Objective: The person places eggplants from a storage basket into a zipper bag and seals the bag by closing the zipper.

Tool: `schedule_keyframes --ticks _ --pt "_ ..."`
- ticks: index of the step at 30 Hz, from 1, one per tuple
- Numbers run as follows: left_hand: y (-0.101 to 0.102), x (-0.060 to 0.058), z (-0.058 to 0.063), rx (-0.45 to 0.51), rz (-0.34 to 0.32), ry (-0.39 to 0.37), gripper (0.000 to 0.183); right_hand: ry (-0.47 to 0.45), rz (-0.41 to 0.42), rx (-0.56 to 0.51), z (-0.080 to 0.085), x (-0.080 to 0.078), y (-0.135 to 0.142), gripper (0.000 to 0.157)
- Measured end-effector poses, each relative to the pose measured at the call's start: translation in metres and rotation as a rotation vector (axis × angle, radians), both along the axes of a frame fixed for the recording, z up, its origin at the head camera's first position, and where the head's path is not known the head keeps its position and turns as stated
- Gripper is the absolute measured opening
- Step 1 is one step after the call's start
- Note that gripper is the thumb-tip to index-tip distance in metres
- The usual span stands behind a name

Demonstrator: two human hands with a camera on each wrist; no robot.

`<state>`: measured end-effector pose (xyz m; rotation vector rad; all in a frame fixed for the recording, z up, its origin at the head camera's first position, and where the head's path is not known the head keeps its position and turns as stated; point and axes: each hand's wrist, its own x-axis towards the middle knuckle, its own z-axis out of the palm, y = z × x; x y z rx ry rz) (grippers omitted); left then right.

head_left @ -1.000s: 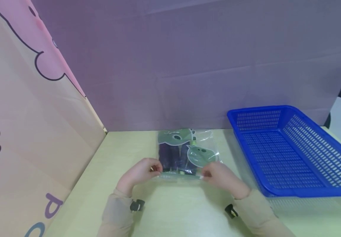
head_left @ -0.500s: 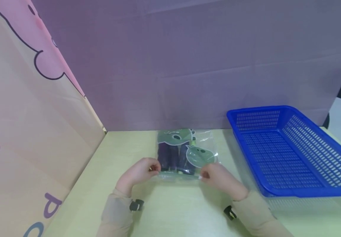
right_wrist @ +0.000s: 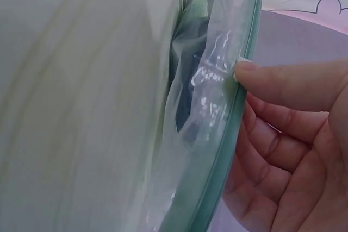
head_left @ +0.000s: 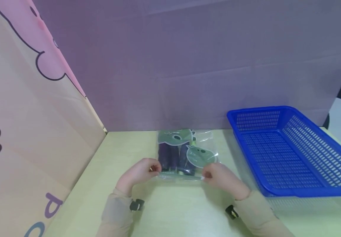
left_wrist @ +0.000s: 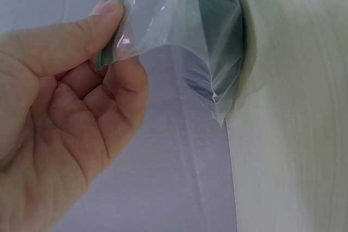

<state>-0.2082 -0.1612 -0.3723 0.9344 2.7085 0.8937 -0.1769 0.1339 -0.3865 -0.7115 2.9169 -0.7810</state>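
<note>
A clear zip bag printed with green cartoon shapes lies on the table against the purple cloth. Inside show dark purple, long objects with pale green ends, which look like eggplants. My left hand pinches the left end of the bag's green zip strip between thumb and curled fingers. At the strip's other side, my right hand pinches a small white slider, thumb on top and fingers behind. The strip is lifted toward me, and whether the zip is sealed I cannot tell.
A blue plastic basket with slotted walls stands on the table at the right. Purple cloth hangs behind the table, and a printed pale sheet bounds the left side.
Both hands keep their hold on the zip strip. Compared with half a second ago, the right hand and the white slider sit very slightly farther right; the bag stays nearly still.
</note>
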Motion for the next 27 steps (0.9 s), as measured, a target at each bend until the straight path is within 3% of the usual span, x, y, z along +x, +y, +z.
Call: schedule_keyframes --ticks 13,27 --pt "-0.003 -0.001 0.000 -0.007 0.021 -0.013 0.008 0.048 0.010 0.054 0.007 0.004 0.006 0.004" --pt "-0.005 -0.002 -0.002 -0.013 0.031 -0.016 0.009 0.007 -0.037 0.042 0.013 0.007 0.013 0.005"
